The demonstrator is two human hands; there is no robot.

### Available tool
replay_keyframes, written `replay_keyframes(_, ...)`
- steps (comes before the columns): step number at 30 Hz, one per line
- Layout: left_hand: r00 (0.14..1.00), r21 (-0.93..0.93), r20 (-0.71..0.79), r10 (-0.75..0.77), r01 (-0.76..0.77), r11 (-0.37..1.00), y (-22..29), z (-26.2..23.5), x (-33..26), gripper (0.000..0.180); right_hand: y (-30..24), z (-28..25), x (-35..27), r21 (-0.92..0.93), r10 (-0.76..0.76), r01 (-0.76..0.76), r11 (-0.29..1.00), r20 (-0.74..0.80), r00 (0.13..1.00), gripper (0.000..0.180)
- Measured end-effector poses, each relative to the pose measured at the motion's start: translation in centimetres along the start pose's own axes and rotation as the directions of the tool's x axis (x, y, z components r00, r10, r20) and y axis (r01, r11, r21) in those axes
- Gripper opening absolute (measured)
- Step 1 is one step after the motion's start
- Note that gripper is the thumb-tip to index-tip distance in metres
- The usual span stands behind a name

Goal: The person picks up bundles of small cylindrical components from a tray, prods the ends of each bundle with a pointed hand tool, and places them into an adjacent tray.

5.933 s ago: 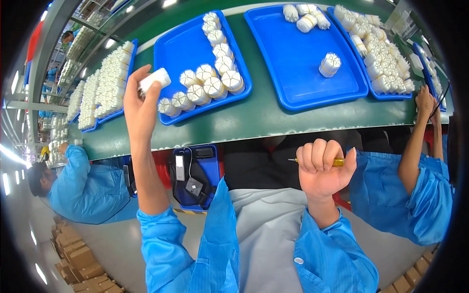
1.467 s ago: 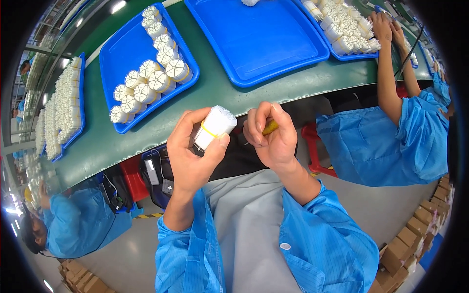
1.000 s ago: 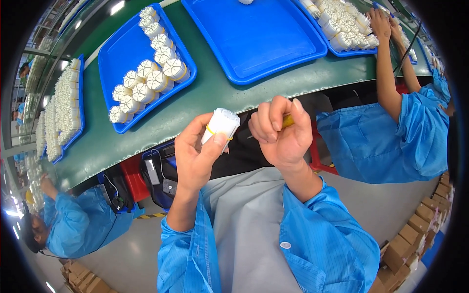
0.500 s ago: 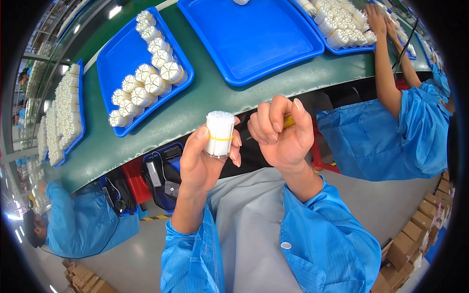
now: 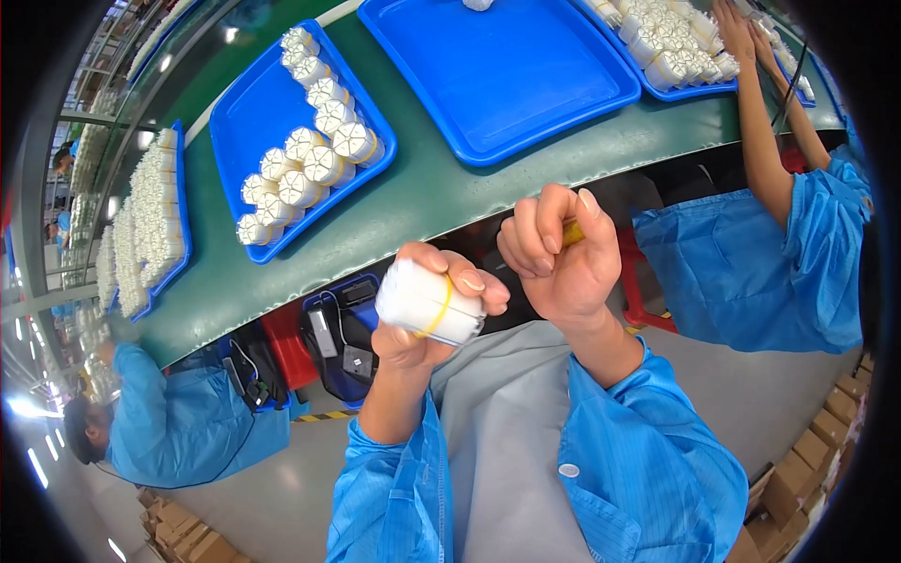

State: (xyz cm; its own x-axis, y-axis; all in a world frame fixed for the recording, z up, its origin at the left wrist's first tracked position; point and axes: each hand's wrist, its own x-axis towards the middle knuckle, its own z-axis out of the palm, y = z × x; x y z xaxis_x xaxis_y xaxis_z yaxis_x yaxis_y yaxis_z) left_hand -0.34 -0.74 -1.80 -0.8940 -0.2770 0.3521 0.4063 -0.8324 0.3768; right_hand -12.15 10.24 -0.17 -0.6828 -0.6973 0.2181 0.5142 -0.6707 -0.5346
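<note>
My left hand [image 5: 405, 352] is closed around a white cylindrical bundle [image 5: 422, 298], its fingers over the top and the thumb beneath. A yellow rubber band [image 5: 447, 306] circles the bundle, which lies tilted nearly on its side in front of my lap. To the right of it, apart from the bundle, my right hand [image 5: 568, 258] is raised with its fingers curled. Something yellow [image 5: 572, 233], perhaps more rubber bands, shows between its curled fingers and thumb. Most of that yellow thing is hidden.
Across the green bench [image 5: 427, 192] stand a blue tray [image 5: 244, 122] partly filled with similar bundles, a wide blue tray [image 5: 507, 84], and fuller trays at both sides. Co-workers in blue sit left and right; a person's hands [image 5: 737, 38] touch the right tray. Cardboard boxes [image 5: 793, 469] line the floor.
The bundle has tipped from upright to lying on its side as my left hand turned. My right hand keeps its curled pose. The whole view has shifted slightly.
</note>
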Motion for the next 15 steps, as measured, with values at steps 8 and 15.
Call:
replay_keyframes(8,0.957,0.466,0.24,0.164,-0.262,0.845,0.2,0.3,1.1,0.046,0.0,0.0,0.0,-0.029,-0.02,0.02,0.999,-0.004,1.0,0.044)
replay_keyframes(15,0.892,0.854,0.432,0.135,-0.453,0.256,0.8,1.4,1.5,0.042,0.2,0.0,-0.1,0.005,0.017,-0.017,1.0,-0.04,0.999,0.045)
